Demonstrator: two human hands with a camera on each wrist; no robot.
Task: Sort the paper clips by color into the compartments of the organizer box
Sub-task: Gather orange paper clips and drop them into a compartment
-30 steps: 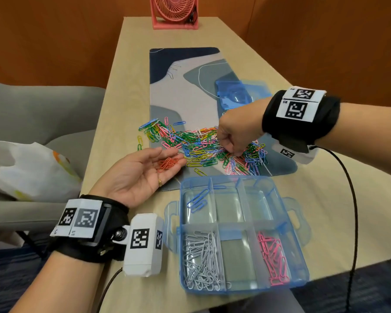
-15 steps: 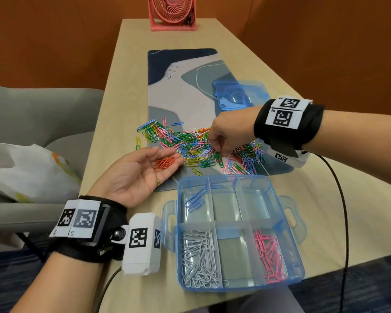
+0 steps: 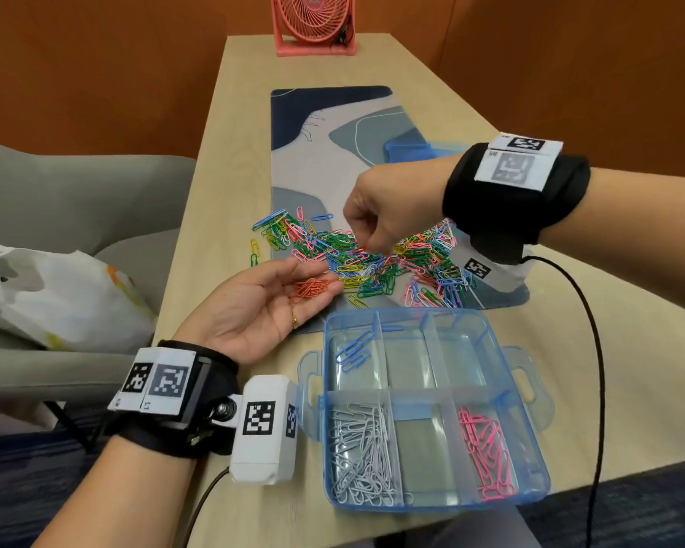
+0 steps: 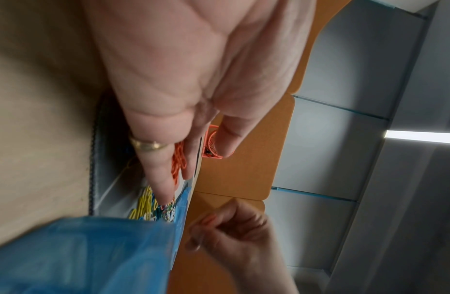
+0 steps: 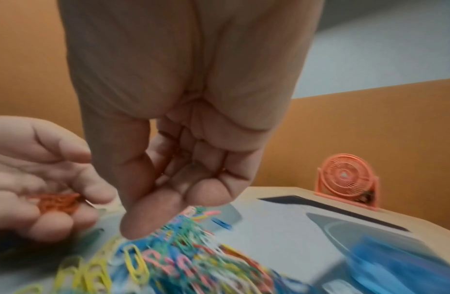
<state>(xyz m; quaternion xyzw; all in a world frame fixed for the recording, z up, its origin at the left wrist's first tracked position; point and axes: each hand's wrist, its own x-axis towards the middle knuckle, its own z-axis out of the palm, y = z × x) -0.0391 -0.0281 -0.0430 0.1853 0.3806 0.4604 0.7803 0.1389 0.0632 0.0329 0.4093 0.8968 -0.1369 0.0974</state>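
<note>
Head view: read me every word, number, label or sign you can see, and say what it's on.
No legible words anywhere.
Right wristband label: square code patterns; tiny characters at its corner, too small to read.
Left wristband label: code patterns; tiny marks below, unreadable.
White wrist camera box: code patterns only.
Fan: small triangle sign at the hub.
</note>
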